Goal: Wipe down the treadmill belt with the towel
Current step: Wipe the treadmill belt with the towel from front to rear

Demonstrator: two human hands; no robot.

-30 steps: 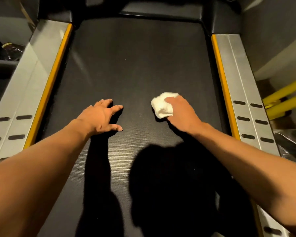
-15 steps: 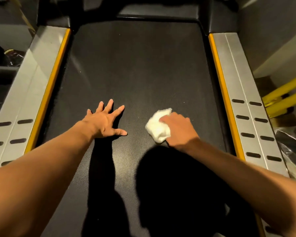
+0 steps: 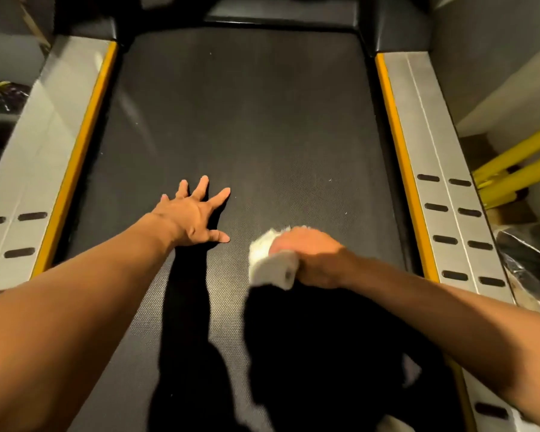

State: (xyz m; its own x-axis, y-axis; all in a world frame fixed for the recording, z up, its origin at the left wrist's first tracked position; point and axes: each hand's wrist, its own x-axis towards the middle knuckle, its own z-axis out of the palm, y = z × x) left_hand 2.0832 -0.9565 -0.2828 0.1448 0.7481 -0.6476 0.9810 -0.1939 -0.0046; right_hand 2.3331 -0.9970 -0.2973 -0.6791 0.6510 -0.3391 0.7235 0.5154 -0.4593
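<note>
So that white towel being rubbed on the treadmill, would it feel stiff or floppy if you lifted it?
Probably floppy: the towel is bunched into a soft wad under the right hand, with a rolled edge sticking out. It likely weighs little, since one hand covers most of it. On the textured belt it would probably drag rather than slide freely.

No readable text, label, brand, number or sign anywhere on the treadmill or around it.

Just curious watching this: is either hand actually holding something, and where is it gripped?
The right hand grips the bunched white towel from above, pressing it on the belt. The left hand holds nothing; it lies flat, fingers spread.
</note>
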